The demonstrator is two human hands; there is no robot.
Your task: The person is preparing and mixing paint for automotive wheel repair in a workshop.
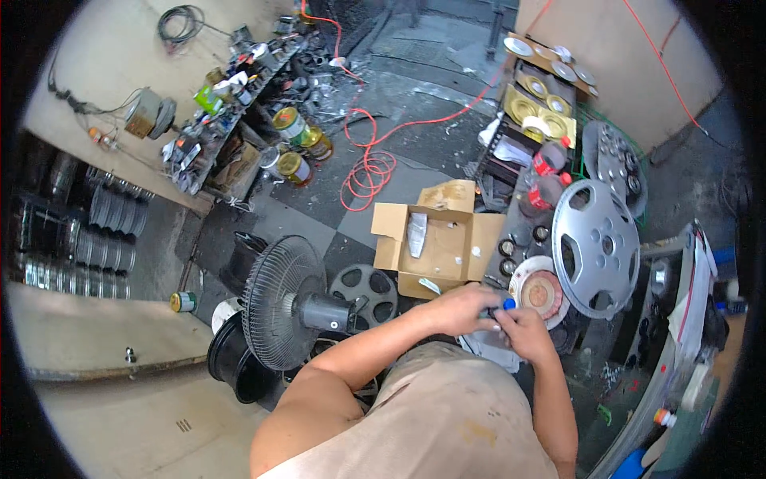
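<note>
In front of my body, my left hand (465,310) and my right hand (523,331) meet with bent fingers. Between them shows a small dark item with a blue top (509,304), and both hands close around it. Most of it is hidden by my fingers, so its kind is unclear. Just beyond my right hand lies a round dish with a pinkish-brown middle (545,294). A silver wheel cover (597,248) leans to the right of that dish. Ahead of my left hand sits an open cardboard box (388,247) with a small clear plastic piece inside.
At my left stands a grey fan (283,303) near black wheel rims (239,359). An orange hose (369,172) coils on the floor. Paint cans (291,126) stand beside a cluttered shelf. Red-capped bottles (549,160) and small jars (508,249) crowd the right side.
</note>
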